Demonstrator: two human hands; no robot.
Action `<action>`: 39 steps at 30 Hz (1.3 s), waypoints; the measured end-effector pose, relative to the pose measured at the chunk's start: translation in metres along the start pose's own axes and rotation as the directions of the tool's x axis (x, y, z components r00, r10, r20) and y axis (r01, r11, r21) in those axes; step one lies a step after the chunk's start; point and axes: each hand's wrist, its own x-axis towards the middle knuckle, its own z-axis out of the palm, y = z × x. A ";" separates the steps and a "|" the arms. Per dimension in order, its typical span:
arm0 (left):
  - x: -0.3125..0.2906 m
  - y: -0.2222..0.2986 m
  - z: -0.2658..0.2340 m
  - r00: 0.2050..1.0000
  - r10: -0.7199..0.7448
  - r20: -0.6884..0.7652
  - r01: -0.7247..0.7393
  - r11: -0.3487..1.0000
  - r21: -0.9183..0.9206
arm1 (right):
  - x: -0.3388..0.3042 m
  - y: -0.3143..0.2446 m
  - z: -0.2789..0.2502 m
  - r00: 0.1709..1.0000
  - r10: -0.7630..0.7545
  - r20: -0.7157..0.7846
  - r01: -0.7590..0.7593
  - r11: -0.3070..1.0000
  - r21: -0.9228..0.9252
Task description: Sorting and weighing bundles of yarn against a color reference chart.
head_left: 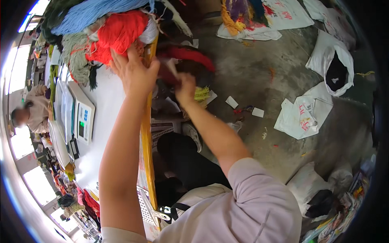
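Note:
My left hand (135,77) lies with fingers spread against a bright red yarn bundle (122,30) at the table's edge. A light blue yarn skein (97,14) and a grey-green one (77,50) lie against that red bundle. Just off the edge, my right hand (186,88) is closed and blurred by motion. It grips what looks like a dark red yarn skein (167,73), with a pale strip beside it; the smear hides the exact grip. Another red streak of yarn (194,56) blurs above this hand.
A white digital scale (83,117) stands on the white table (109,93), which has a yellow edge (148,162). Yellow-green yarn (201,94) and paper slips (257,112) lie below right. White sacks (320,65) sit on the concrete floor. Another person (36,109) is across the table.

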 end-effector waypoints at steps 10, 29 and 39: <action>0.002 0.002 0.000 0.999 0.022 0.040 -0.022 1.000 -0.017 | -0.048 -0.006 0.008 0.975 0.207 0.083 -0.215 0.971 0.104; 0.008 -0.007 -0.007 1.000 0.000 -0.028 -0.001 0.998 -0.056 | -0.014 -0.022 -0.006 0.958 0.012 0.285 -0.025 0.999 0.042; 0.007 0.011 -0.019 0.995 -0.030 0.095 0.030 1.000 0.006 | 0.330 -0.186 -0.071 0.924 -0.246 -0.292 0.314 0.924 0.219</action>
